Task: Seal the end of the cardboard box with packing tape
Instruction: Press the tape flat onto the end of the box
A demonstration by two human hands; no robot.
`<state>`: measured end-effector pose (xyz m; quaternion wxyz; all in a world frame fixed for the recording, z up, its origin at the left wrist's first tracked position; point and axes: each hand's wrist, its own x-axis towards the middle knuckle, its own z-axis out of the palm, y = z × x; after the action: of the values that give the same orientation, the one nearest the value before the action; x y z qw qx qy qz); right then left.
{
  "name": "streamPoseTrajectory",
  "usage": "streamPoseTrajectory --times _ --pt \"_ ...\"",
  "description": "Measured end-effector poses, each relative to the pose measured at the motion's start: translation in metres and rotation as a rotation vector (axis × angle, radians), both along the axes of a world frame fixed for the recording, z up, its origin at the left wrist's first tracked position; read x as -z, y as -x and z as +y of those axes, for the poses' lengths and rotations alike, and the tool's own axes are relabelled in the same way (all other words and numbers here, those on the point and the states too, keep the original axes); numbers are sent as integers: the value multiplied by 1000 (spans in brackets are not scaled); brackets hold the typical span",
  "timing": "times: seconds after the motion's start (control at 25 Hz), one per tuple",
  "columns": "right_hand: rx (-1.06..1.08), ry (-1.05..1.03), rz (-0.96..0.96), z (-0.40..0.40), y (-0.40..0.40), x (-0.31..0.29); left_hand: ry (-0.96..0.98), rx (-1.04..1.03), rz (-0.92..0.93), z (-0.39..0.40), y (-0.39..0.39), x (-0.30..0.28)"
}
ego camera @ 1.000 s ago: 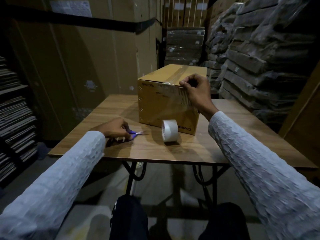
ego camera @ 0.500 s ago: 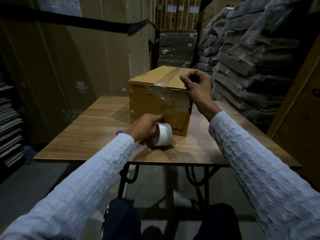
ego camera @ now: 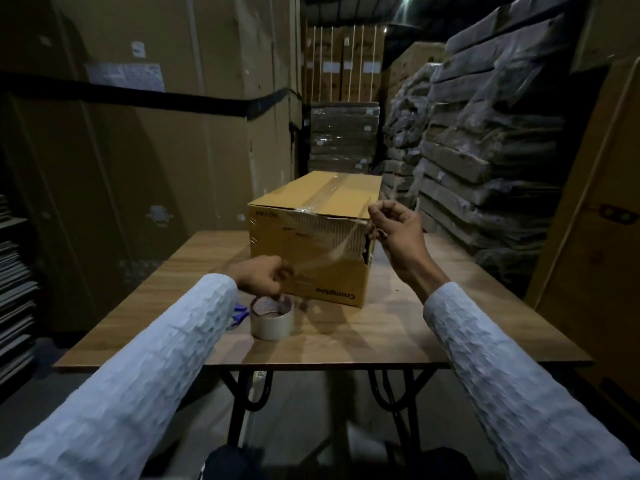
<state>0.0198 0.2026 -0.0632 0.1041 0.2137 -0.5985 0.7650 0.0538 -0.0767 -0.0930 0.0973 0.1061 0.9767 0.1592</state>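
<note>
On the near half of the wooden table (ego camera: 381, 341), a length of clear tape is held stretched before the box end.

Nearest, the tape roll (ego camera: 272, 319) lies flat on the table, with something blue (ego camera: 239, 311) just beside it, too hidden to be named. Just beyond, one end of the tape strip (ego camera: 325, 254) is pinched in the curled fingers of the left hand (ego camera: 261, 279), though blur makes the exact grip uncertain. The other end is pinched by the right hand (ego camera: 394, 230) at the upper right corner of the cardboard box (ego camera: 304, 258), which stands mid-table, its top seam already taped. The step in hand is judged to be taping the near end; next, the strip must be laid flat and pressed down without creases.
</note>
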Motion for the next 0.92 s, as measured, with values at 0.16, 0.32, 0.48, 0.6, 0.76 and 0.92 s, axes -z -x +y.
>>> streamPoseTrajectory --times 0.16,0.32,0.48,0.6,0.76,0.92 --pt "3 75 -57 -1 1 18 -881 201 10 46 -30 -11" --pt "96 84 -66 1 2 28 -941 202 264 95 -48 11" --pt "165 119 -78 -6 1 34 -769 113 682 135 -44 39" --pt "149 179 -130 -11 0 37 -717 31 881 147 -37 46" --pt "111 292 -204 -11 -6 34 -657 11 946 153 -33 50" --pt "77 388 -288 -12 -9 32 -678 -13 1022 162 -32 55"
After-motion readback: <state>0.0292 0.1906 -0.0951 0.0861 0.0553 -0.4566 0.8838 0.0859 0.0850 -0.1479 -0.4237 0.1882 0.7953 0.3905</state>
